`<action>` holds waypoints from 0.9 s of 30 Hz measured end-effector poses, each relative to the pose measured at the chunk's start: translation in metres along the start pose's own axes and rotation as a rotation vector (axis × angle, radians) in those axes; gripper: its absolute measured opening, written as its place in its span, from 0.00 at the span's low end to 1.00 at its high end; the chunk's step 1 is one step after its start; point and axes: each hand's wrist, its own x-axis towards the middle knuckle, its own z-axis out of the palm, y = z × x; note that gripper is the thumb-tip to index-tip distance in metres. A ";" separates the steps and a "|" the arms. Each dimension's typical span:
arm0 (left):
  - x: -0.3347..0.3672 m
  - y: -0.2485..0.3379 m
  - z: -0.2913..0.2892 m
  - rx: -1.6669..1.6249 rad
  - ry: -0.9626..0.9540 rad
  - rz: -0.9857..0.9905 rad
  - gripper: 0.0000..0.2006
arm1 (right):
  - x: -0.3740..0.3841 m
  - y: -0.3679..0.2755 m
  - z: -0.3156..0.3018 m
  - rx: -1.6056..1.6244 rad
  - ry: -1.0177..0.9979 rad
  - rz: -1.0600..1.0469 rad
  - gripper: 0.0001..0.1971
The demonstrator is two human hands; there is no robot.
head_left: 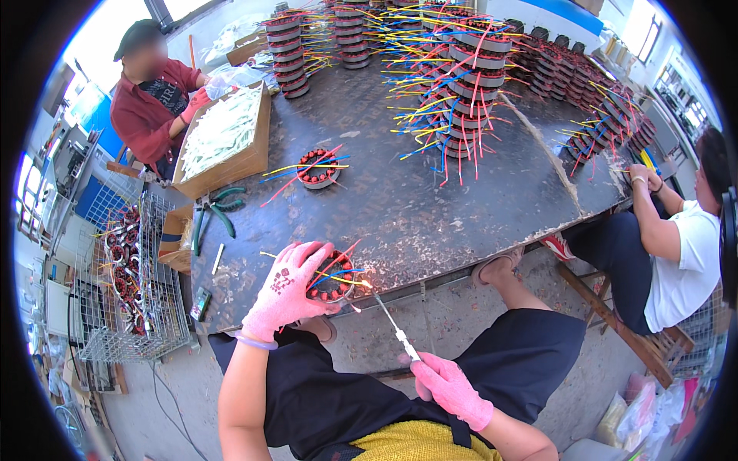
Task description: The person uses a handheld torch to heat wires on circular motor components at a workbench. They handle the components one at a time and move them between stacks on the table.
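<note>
My left hand (290, 286), in a pink glove, is closed around the side of a motor stator (336, 290) at the table's near edge. Red, yellow and blue wires stick out of this ring-shaped part. In my gloved right hand (450, 388) is a thin torch (396, 330) with a white grip and long metal stem. Its tip points up at the wire ends, where a small bright orange glow (367, 285) shows. Farther back on the table lies another stator (318, 169) with coloured wires. The fingers of my left hand partly cover the stator I hold.
Tall stator stacks (469, 84) with wires jutting out stand at the back. On the left are pliers (217, 207), a lighter (201, 303), a carton of white strips (223, 138) and a wire basket (134, 338). One co-worker (154, 100) stands back left; another (669, 230) sits right.
</note>
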 end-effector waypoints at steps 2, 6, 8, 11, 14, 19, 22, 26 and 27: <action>-0.001 -0.001 0.001 0.007 0.004 0.000 0.47 | -0.002 -0.003 0.000 -0.014 0.009 0.000 0.19; 0.000 0.001 0.001 0.000 0.006 -0.011 0.46 | -0.003 -0.001 0.000 0.036 0.027 0.009 0.19; 0.000 0.001 0.001 -0.010 0.011 -0.014 0.46 | -0.002 0.000 0.000 0.006 0.033 0.008 0.19; 0.001 0.002 0.000 -0.016 -0.002 -0.013 0.46 | -0.002 -0.005 0.001 0.003 0.028 0.016 0.19; -0.001 0.002 0.000 -0.005 0.002 -0.030 0.47 | 0.002 0.003 -0.001 0.021 0.006 -0.007 0.19; -0.001 0.003 0.001 0.004 -0.003 -0.037 0.47 | -0.001 0.001 -0.002 0.027 0.011 -0.022 0.19; -0.001 0.004 0.001 0.004 -0.015 -0.057 0.47 | 0.000 0.002 -0.003 0.011 0.006 -0.024 0.19; -0.003 0.001 0.003 0.005 -0.025 -0.071 0.48 | 0.001 0.000 -0.003 -0.075 0.009 -0.013 0.19; -0.002 0.001 0.003 0.004 -0.026 -0.071 0.48 | 0.001 0.000 -0.003 -0.058 0.008 -0.017 0.19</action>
